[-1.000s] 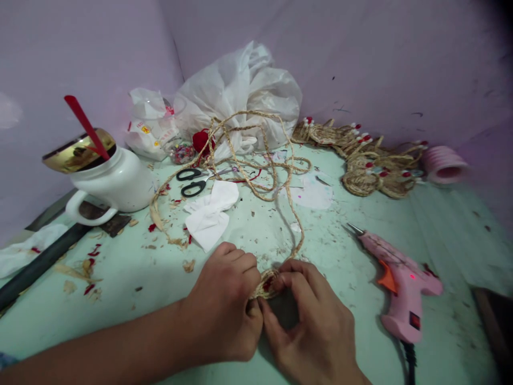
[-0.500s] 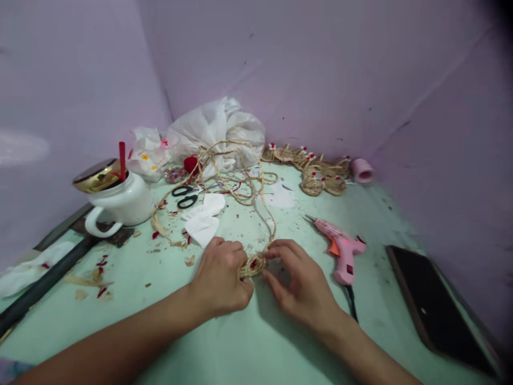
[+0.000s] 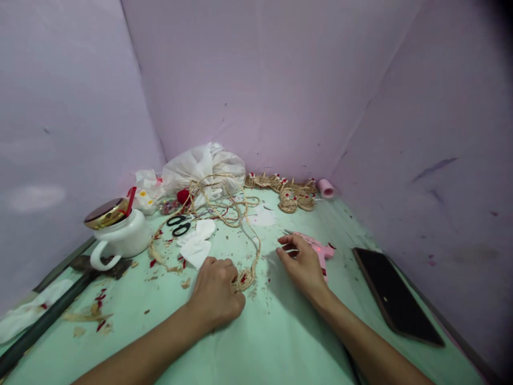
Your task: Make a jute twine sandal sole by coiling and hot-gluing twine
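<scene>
My left hand point(image 3: 217, 291) is closed on a small coil of braided jute cord point(image 3: 245, 279) with a bit of red at its middle. From the coil, a length of the cord point(image 3: 257, 251) runs back to a loose tangle. Raised over the table, my right hand point(image 3: 300, 262) holds nothing, its fingers curved and apart. It is beside a pink glue gun point(image 3: 326, 250) and hides part of it. Behind the left hand are scraps of white tissue point(image 3: 196, 245) and black-handled scissors point(image 3: 181, 230).
Finished jute pieces with red and white beads point(image 3: 296, 199) lie along the back wall by a pink roll point(image 3: 326, 189). A white plastic bag point(image 3: 204, 166) sits behind the cord. A white mug point(image 3: 124, 239) and a hammer point(image 3: 52, 299) are left, a phone point(image 3: 395, 294) right.
My right hand has let go of the coil and moved right, over to the glue gun. The left hand keeps its hold. The camera view has shifted.
</scene>
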The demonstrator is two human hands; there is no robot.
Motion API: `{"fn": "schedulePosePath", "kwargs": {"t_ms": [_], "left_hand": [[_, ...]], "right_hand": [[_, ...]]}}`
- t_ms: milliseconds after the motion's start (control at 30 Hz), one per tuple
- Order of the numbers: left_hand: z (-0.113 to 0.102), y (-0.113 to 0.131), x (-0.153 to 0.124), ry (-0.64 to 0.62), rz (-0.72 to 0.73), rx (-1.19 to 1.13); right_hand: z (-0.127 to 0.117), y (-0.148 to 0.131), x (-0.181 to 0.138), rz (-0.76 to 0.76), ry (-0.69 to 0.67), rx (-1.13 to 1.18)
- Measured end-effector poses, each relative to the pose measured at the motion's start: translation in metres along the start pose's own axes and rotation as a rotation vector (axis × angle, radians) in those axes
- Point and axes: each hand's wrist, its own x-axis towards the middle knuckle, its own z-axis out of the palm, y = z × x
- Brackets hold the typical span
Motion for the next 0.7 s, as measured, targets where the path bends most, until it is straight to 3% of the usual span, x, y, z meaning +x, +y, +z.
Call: {"fn": "schedulePosePath", "kwargs": {"t_ms": [700], "left_hand": [[0.006, -0.002, 0.001, 0.001, -0.058, -0.013]], "right_hand": [[-0.010, -0.015, 0.004, 0.062, -0.026, 0.091]]}}
